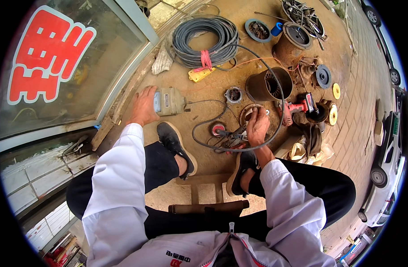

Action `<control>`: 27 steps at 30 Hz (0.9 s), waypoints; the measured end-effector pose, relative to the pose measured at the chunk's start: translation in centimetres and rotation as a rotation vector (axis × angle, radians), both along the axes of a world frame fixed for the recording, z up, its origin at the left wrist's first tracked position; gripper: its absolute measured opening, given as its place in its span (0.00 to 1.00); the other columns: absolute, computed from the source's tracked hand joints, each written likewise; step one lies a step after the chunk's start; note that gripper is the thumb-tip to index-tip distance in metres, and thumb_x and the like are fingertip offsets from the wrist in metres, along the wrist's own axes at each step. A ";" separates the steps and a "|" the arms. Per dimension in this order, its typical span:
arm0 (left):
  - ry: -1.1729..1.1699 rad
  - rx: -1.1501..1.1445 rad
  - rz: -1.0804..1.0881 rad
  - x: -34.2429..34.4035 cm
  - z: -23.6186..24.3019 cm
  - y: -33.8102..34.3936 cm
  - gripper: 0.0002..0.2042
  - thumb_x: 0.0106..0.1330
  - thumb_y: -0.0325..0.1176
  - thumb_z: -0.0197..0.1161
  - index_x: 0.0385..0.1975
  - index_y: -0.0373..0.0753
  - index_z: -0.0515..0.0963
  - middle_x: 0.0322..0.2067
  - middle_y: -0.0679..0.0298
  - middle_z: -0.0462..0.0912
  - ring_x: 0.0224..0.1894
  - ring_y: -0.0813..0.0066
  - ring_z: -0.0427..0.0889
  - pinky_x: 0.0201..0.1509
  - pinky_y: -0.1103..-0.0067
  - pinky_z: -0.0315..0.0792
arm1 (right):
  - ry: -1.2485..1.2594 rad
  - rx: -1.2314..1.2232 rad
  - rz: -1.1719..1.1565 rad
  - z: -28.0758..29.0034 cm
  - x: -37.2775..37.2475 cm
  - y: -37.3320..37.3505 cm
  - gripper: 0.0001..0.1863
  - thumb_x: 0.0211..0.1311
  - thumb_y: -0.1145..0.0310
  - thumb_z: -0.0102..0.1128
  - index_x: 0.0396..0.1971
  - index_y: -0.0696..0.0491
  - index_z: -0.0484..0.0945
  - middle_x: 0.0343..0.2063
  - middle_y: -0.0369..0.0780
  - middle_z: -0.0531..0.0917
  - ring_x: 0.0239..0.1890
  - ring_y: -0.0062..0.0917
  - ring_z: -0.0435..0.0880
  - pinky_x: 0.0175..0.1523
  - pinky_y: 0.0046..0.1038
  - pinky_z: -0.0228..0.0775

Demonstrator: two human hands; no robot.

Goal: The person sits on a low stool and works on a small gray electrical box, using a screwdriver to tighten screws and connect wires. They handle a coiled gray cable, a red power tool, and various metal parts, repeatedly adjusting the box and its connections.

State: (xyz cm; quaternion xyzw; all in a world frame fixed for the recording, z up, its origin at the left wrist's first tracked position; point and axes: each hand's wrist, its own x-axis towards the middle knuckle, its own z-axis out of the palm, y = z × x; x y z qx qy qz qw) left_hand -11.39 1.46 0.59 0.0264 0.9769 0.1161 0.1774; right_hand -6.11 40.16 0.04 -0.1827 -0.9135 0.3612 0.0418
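Observation:
My left hand [144,106] is wrapped over the left end of a grey-green, box-shaped meter [170,101] with a pale window, which rests on the ground. A thin dark lead leaves the meter's right end. My right hand [257,129] reaches down past my right shoe with its fingers pinched together over a round metal part [246,114]. Whatever lies between those fingertips is hidden. Just beyond stands an open metal motor casing [262,86] with dark ribs inside. Left of it sits a small round metal cover [233,95].
A coil of black cable [204,38] with a yellow socket block [200,74] lies ahead. A red cordless tool [297,107], pliers [235,140] and a red-centred wheel [217,129] lie nearby. Back right are a rusty cylinder [290,49] and parts bowls [258,31]. A glass door [75,66] borders the left.

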 end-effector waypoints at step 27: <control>0.083 0.439 0.171 -1.1 1.0 2.3 0.57 0.29 0.31 0.83 0.69 0.32 0.60 0.63 0.46 0.72 0.67 0.54 0.70 0.72 0.68 0.65 | -0.376 -0.604 -0.093 -5.4 1.6 5.9 0.15 0.63 0.66 0.63 0.35 0.66 0.84 0.26 0.46 0.87 0.29 0.30 0.85 0.39 0.36 0.75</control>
